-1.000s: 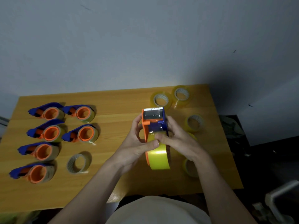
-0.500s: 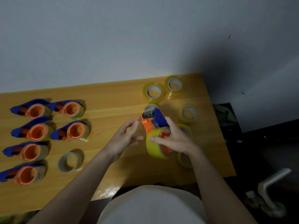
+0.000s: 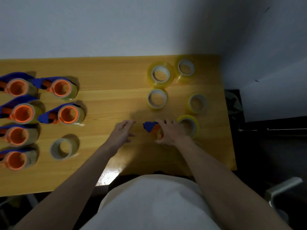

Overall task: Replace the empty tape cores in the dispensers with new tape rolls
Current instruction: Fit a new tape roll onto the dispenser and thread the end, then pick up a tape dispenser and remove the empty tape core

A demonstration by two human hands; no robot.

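A blue and orange tape dispenser (image 3: 150, 126) loaded with a yellow roll lies low on the wooden table (image 3: 108, 77), mostly hidden under my right hand (image 3: 171, 132). That hand covers it from above, fingers over the top and thumb at the near side, holding it. My left hand (image 3: 122, 132) hovers just left of it with relaxed fingers, holding nothing. New yellow tape rolls (image 3: 160, 74) lie at the right, one (image 3: 189, 124) right behind my right hand. An empty tape core (image 3: 62, 148) stands left of centre.
Several blue and orange dispensers (image 3: 68, 114) with pale rolls sit in two columns at the table's left. The table's right edge drops to a dark floor, with a metal chair part (image 3: 282, 188) at the lower right. A pale wall backs the table.
My right hand has lowered the dispenser from in front of me down to the table. My left hand let go of it and moved aside. The view tilted downward.
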